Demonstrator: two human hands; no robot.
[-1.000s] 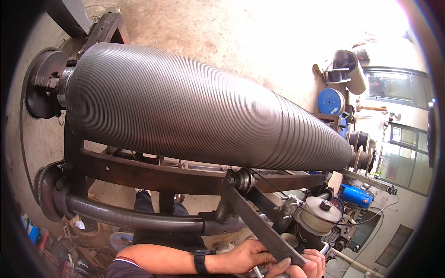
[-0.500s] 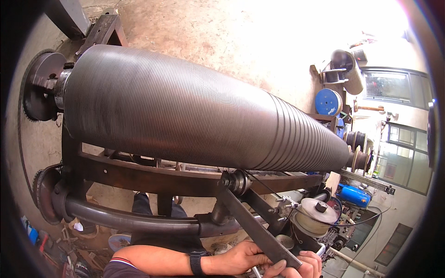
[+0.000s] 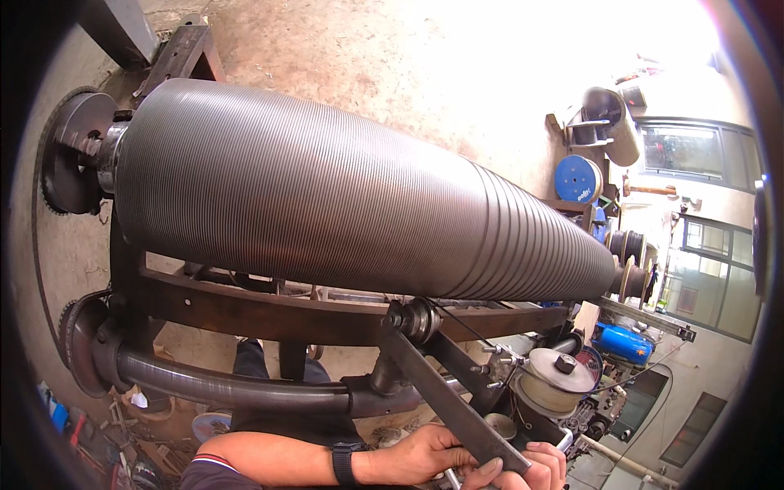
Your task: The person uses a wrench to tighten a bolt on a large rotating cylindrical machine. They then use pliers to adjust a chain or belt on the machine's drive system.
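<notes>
A large dark drum (image 3: 327,196), wound with closely laid turns, stretches across the view; its turns are spaced wider toward the right. Below it, a flat steel bar (image 3: 445,388) slants from a grooved pulley (image 3: 423,320) down to my hands. My right hand (image 3: 535,469) wraps its fingers round the bar's lower end, with the thumb on top. My left hand (image 3: 416,456), a black watch on its wrist, is closed against the bar's left edge. A short bright rod (image 3: 452,479) shows under its fingers; whether they hold it is hidden.
A steel frame rail (image 3: 245,314) and a thick round shaft (image 3: 237,388) run below the drum, with chain wheels at left. A white spool (image 3: 555,380) stands beside the bar. A blue tank (image 3: 625,345) and a blue reel (image 3: 578,179) are farther right.
</notes>
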